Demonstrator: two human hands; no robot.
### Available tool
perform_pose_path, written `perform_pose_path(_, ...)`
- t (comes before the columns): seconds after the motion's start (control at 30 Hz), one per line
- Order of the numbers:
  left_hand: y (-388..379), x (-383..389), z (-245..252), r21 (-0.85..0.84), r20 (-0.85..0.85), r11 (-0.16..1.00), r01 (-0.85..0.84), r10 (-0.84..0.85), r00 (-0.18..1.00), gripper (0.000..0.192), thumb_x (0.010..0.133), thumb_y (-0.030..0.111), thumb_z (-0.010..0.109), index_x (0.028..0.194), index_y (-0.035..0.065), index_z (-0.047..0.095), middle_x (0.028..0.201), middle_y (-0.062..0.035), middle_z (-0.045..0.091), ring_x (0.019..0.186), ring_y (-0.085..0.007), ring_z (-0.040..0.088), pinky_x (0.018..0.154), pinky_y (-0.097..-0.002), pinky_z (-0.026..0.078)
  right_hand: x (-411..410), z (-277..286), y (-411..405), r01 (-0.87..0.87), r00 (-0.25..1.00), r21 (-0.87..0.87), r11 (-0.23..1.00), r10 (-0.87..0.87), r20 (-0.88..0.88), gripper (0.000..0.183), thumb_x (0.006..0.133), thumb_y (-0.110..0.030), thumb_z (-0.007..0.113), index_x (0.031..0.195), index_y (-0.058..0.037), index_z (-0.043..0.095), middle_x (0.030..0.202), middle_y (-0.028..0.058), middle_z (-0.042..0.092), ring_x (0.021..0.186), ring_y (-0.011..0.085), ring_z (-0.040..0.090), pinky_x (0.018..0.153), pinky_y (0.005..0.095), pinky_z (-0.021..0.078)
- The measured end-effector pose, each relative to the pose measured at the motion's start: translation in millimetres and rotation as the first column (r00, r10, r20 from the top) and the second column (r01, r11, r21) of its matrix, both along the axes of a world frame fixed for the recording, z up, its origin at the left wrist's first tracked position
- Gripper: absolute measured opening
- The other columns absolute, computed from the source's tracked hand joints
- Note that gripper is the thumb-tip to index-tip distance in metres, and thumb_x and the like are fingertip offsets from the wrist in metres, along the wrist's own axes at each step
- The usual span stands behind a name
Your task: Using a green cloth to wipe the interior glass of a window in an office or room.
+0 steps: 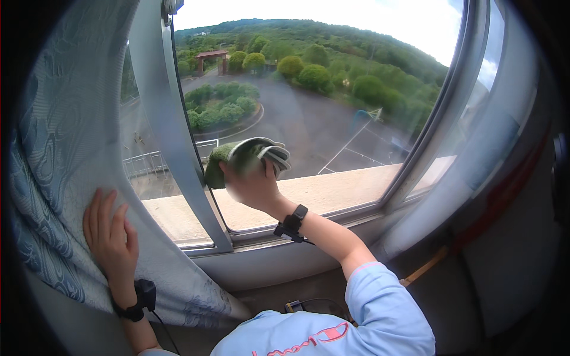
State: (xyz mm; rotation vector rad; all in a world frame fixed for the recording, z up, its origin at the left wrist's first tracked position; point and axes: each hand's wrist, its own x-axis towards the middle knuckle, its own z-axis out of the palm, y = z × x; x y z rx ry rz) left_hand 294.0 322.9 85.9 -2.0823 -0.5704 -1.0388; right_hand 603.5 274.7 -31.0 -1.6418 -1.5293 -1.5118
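Note:
A folded green cloth with pale edging [217, 169] is in my right hand [254, 184], pressed at the window pane [303, 129] beside the upright metal frame. Part of that hand and cloth is blurred. On the left, my left hand [111, 231] lies spread on the patterned curtain [84, 151], its fingers pointing up and nothing held in it. Both wrists wear black bands with small devices and cables.
The metal window frame [171, 129] stands between the curtain and the pane. Below runs the window's bottom track [311, 227]. At the right are a pale pipe-like column [467, 164] and a wooden stick [425, 267]. A small blue and yellow object [294, 306] lies low down.

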Motion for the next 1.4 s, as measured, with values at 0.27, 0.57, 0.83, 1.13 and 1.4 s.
perform_pose_path(0.27,0,-12,-4,0.012,-0.020,0.999,-0.046,0.047,0.999,0.021,0.079,0.006,0.046,0.094,0.0057,0.059,0.118,-0.0098,0.055,0.119,-0.0291,0.046,0.101,-0.0456,0.031,26,-53,-25,0.002,0.995,-0.165,0.986,0.014,0.101,0.052,0.082,-0.043,0.052,0.132,-0.0348,0.041,0.111,-0.0011,0.053,0.108,0.0204,0.043,0.089,0.0435,0.0306)
perform_pose_path(0.57,-12,2,3,0.021,-0.015,0.997,-0.080,0.080,0.997,0.020,0.080,0.006,0.046,0.095,0.0073,0.060,0.118,-0.0077,0.055,0.121,-0.0271,0.044,0.103,-0.0452,0.029,137,-11,-123,0.198,0.979,-0.088,0.976,-0.193,0.069,0.050,0.078,-0.057,0.052,0.125,-0.0444,0.045,0.122,0.0063,0.045,0.111,0.0305,0.039,0.096,0.0612,0.0261)
perform_pose_path(0.83,-26,19,11,-0.010,0.008,0.995,-0.098,0.098,0.995,0.020,0.080,0.004,0.046,0.095,0.0060,0.059,0.120,-0.0080,0.053,0.122,-0.0279,0.042,0.103,-0.0461,0.029,227,-49,-224,0.479,0.825,0.040,0.877,-0.433,-0.362,0.061,0.084,-0.042,0.046,0.128,-0.0009,0.038,0.132,0.0334,0.028,0.115,0.0500,0.034,0.096,0.0610,0.0239)
perform_pose_path(1.13,-28,26,15,-0.001,-0.017,0.995,-0.098,0.098,0.995,0.018,0.081,0.005,0.047,0.094,0.0060,0.060,0.121,-0.0073,0.053,0.122,-0.0278,0.042,0.103,-0.0461,0.029,207,-127,-234,0.390,0.742,0.040,0.920,-0.288,-0.605,0.056,0.087,-0.038,0.045,0.131,-0.0034,0.036,0.135,0.0349,0.021,0.122,0.0535,0.024,0.100,0.0591,0.0202)
perform_pose_path(1.4,-19,18,13,-0.004,-0.021,0.999,-0.048,0.048,0.999,0.018,0.080,0.006,0.049,0.094,0.0067,0.060,0.119,-0.0066,0.053,0.121,-0.0275,0.043,0.103,-0.0454,0.029,103,-105,-146,0.054,0.913,-0.129,0.990,-0.101,-0.394,0.040,0.082,-0.042,0.055,0.120,-0.0313,0.054,0.117,0.0140,0.042,0.109,0.0341,0.041,0.093,0.0626,0.0220)
